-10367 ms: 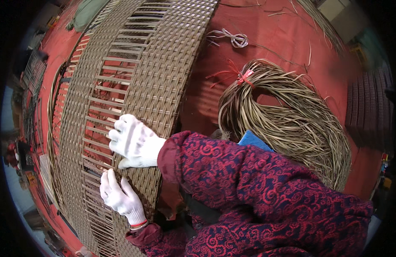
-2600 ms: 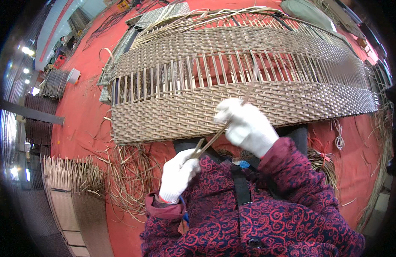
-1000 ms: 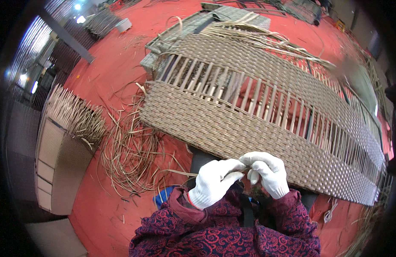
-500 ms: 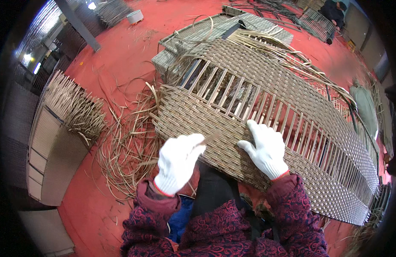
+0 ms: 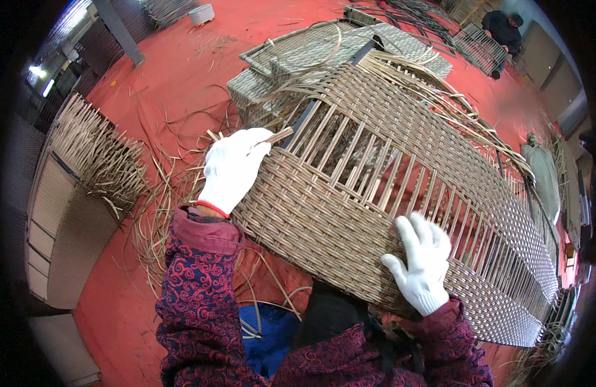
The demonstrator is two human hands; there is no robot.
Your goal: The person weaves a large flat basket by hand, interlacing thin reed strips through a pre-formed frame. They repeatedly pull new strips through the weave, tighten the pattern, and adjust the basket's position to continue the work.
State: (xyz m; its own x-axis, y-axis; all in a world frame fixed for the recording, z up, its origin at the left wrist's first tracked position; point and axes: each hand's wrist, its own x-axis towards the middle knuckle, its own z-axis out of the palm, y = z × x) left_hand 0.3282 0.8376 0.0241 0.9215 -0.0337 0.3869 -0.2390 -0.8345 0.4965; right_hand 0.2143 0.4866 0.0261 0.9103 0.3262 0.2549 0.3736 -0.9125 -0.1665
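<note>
the long woven wicker panel (image 5: 375, 193) lies across the person's lap and runs away to the right over the red floor (image 5: 182, 64), its middle band left as open upright slats between two tightly woven strips. the left hand (image 5: 232, 169), in a white glove, lies over the panel's near left corner, fingers curled down around the edge close to a loose strand end; whether it pinches that strand cannot be told. the right hand (image 5: 422, 261), also gloved, lies flat on the lower woven strip with fingers spread open, gripping nothing. the step in hand looks like steadying and positioning the panel. loose cane strands (image 5: 175, 193) litter the floor beside it, a bundle of cut canes (image 5: 98, 151) sits further left, and more woven panels (image 5: 324, 51) are stacked behind.
</note>
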